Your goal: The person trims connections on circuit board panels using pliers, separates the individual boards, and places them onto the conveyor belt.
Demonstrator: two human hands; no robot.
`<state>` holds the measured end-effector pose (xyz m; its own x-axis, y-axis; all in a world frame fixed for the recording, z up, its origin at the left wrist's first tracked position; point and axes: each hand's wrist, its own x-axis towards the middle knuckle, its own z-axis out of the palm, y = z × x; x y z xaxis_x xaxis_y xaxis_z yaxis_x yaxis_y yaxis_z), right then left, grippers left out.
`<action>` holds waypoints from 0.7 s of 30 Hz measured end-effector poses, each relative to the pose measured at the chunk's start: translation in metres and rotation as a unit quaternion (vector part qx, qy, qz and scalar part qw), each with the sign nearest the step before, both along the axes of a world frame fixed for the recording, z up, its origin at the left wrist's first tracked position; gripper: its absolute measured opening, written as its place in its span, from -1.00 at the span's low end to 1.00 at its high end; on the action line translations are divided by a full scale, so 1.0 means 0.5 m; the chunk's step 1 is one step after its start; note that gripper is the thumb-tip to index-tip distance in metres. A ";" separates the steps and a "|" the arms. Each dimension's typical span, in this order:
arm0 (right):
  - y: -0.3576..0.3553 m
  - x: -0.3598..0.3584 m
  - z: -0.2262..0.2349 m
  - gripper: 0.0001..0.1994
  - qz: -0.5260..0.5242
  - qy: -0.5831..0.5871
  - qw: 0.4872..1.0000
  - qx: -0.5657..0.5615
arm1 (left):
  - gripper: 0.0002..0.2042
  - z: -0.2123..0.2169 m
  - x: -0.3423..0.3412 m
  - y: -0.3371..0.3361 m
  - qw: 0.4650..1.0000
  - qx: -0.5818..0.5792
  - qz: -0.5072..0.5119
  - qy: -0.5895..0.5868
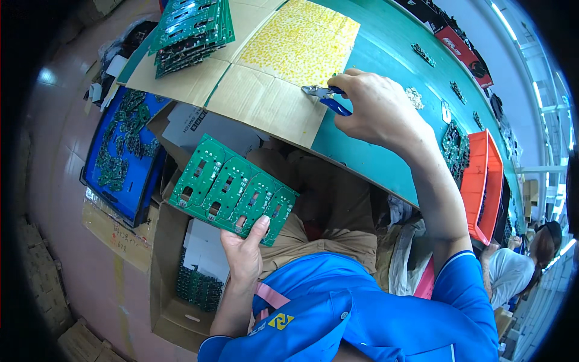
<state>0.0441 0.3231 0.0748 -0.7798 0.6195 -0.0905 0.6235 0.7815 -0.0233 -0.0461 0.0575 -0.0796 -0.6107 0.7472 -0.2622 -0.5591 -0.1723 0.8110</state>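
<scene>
A green circuit board panel (232,190), made of several joined boards with cut-out slots, is held over my lap by my left hand (244,244). The thumb lies on its upper face at the near edge; the other fingers are hidden beneath. My right hand (380,108) grips blue-handled cutting pliers (335,104) above the workbench. Their metal jaws (316,92) point left, over the cardboard sheet (259,99), apart from the panel. At the far left of that cardboard stands a stack of similar green panels (192,36).
A yellow-speckled sheet (301,42) lies on the green bench (368,160). Left are a blue bin (145,181) of boards and an open cardboard box (172,320) holding more boards. To the right stand a red crate (482,181) and a board pile (453,145). Another person (512,271) sits farther right.
</scene>
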 end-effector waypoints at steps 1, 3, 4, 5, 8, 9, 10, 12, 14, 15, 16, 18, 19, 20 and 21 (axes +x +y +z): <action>-0.002 0.002 0.004 -0.57 -0.004 -0.008 1.000 -0.003 | -0.53 0.001 0.000 -0.001 1.000 -0.001 0.000 0.002; -0.001 0.017 0.001 -0.56 0.003 0.053 0.998 -0.015 | -0.53 0.007 0.001 -0.001 1.000 -0.004 0.007 0.001; -0.001 0.021 -0.001 -0.55 0.008 0.114 0.993 -0.027 | -0.54 0.010 0.003 -0.001 1.000 -0.005 0.014 -0.001; 0.001 0.018 -0.003 -0.55 0.010 0.115 0.993 -0.027 | -0.54 0.009 0.004 -0.001 1.000 -0.005 0.016 0.000; 0.005 -0.004 -0.006 -0.54 0.029 0.141 0.989 -0.011 | -0.54 0.011 0.003 -0.002 1.000 -0.010 0.013 -0.005; 0.004 -0.017 -0.005 -0.54 0.027 0.123 0.992 -0.011 | -0.54 0.012 0.004 -0.002 1.000 -0.010 0.011 -0.004; 0.004 -0.027 -0.004 -0.54 0.026 0.105 0.994 -0.011 | -0.54 0.013 0.005 -0.002 1.000 -0.009 0.009 -0.003; 0.009 -0.041 -0.008 -0.54 0.029 0.078 0.997 -0.006 | -0.55 0.012 0.005 -0.004 1.000 -0.010 0.008 -0.002; 0.017 -0.048 -0.013 -0.54 0.033 0.050 0.998 0.000 | -0.55 0.011 0.005 -0.006 1.000 -0.010 0.009 -0.001; 0.020 -0.050 -0.019 -0.54 0.037 0.043 0.998 0.006 | -0.55 0.010 0.005 -0.009 1.000 -0.012 0.010 -0.004; 0.022 -0.051 -0.023 -0.53 0.040 0.035 0.998 0.013 | -0.55 0.010 0.004 -0.010 1.000 -0.012 0.011 -0.006; 0.026 -0.056 -0.026 -0.53 0.038 0.032 0.999 0.020 | -0.55 0.007 0.000 -0.012 1.000 -0.014 0.009 -0.009; 0.027 -0.058 -0.028 -0.52 0.037 0.029 0.999 0.027 | -0.55 0.006 -0.001 -0.012 1.000 -0.016 0.007 -0.010; 0.028 -0.059 -0.027 -0.52 0.037 0.028 0.999 0.028 | -0.55 0.005 -0.001 -0.010 1.000 -0.016 0.007 -0.012; 0.027 -0.062 -0.025 -0.51 0.036 0.023 0.999 0.028 | -0.54 0.006 -0.003 -0.010 1.000 -0.015 0.008 -0.011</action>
